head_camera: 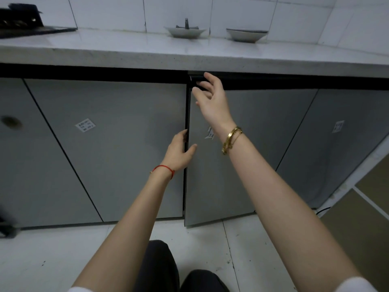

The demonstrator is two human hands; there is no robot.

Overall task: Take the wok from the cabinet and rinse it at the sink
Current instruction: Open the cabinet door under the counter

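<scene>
A row of grey cabinet doors runs under a white counter. One door [248,165], right of the middle, stands slightly ajar, its left edge swung out from the neighbouring door [117,148]. My left hand [181,152] has its fingers hooked behind that free edge, thumb on the front. My right hand [212,95] is at the door's top left corner, fingers spread and curled toward the dark gap under the counter. The wok is not visible; the cabinet's inside is hidden. No sink shows.
On the white counter [126,53] stand two shallow white bowls [185,31] [246,34] against the tiled wall. A black stove [23,22] sits at the far left. White floor tiles lie below, and my dark-trousered knees are at the bottom.
</scene>
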